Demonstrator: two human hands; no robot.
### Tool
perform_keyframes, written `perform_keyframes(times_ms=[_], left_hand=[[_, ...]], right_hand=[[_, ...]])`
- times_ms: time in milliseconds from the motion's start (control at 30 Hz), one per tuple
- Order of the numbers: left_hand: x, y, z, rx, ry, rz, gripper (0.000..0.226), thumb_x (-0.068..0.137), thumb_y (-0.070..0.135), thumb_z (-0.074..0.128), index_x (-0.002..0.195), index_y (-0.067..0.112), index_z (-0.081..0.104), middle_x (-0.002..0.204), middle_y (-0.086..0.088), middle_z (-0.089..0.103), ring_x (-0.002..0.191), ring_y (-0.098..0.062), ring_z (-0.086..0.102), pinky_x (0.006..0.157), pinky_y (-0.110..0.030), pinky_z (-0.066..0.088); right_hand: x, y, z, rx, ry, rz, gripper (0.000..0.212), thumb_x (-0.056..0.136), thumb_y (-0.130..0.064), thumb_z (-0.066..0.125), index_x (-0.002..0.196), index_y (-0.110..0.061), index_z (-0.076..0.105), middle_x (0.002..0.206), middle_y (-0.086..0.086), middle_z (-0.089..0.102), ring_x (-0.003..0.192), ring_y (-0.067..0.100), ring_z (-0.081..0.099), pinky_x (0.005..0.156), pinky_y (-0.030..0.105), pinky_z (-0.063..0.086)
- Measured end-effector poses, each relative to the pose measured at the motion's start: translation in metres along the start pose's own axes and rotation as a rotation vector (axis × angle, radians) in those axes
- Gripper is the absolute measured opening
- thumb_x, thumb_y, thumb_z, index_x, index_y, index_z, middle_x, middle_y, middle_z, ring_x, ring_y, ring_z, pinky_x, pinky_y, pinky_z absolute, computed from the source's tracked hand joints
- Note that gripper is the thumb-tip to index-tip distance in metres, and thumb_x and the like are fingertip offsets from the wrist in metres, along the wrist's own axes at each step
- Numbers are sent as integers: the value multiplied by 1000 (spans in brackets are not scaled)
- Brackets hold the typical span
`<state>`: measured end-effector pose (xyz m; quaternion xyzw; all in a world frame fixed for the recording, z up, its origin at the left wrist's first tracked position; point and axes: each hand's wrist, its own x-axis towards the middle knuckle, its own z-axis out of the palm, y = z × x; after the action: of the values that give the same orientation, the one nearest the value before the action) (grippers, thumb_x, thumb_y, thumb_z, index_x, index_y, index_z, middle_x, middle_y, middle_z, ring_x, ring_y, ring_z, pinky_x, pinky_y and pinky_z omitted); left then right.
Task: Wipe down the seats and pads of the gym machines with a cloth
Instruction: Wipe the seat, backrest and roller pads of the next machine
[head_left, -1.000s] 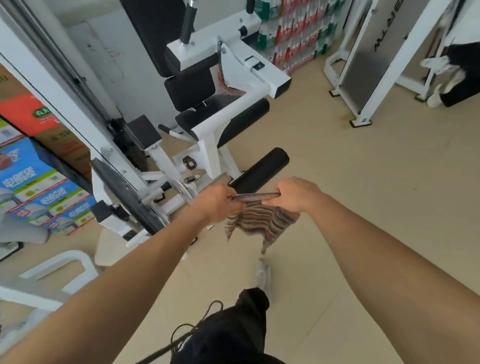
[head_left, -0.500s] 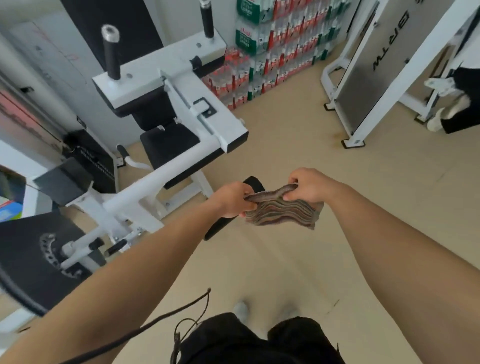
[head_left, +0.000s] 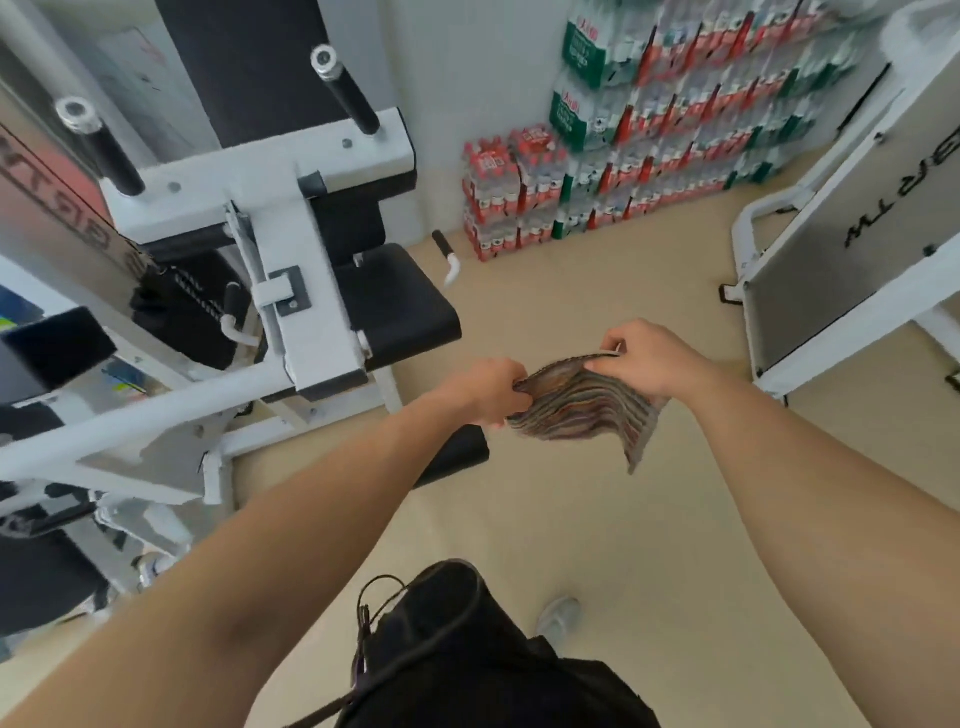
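A striped, multicoloured cloth hangs in the air between both hands, above the beige floor. My left hand pinches its left edge and my right hand grips its upper right edge. The white gym machine stands to the left, with a black seat pad and a tall black back pad behind it. A black roller pad shows low down, partly hidden under my left forearm. The cloth touches no pad.
Two black handle posts rise from the machine's white frame. Stacked packs of bottled water fill the far wall. Another white machine with a grey panel stands at the right. Open beige floor lies ahead of my feet.
The view has shifted right and closer to the machine, so the seat pad is now nearer. Both hands have kept hold of the cloth, which is now spread wider between them.
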<state>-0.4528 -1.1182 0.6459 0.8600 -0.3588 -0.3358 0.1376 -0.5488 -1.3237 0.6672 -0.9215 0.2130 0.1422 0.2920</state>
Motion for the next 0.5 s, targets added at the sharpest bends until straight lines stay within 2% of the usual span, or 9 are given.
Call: perform_keyframes(times_ms=[67,233,367,500], left_hand=[[22,19,-6,-38,12,-59,14,94,26,50,102,17,58,72,3,64,67,-14,67,62,-31,50],[83,40,-26,-141,49,-170,17,94,25,52,105,15,60,83,-2,70,71,-15,67,62,-29,49],[139,39,-41,-211,45,-208,17,96,24,53,109,15,58,90,-4,71,76,-17,70,70,-32,54],[208,31,-61,-209,48,-237,14,96,23,52,105,14,57,93,-9,75,85,-23,72,84,-39,56]], right_hand=[[21,13,-21,-20,-26,-31,22,90,-44,66,89,-22,65,85,0,62,85,23,60,70,30,41],[85,39,-63,-102,-97,-119,25,93,-46,62,93,-21,66,91,3,63,89,25,60,73,30,43],[147,53,-89,-159,-161,-189,29,93,-46,61,97,-18,69,93,5,66,88,25,61,73,30,44],[219,65,-111,-197,-193,-249,23,92,-44,63,93,-21,68,94,4,68,90,25,63,78,32,50]])
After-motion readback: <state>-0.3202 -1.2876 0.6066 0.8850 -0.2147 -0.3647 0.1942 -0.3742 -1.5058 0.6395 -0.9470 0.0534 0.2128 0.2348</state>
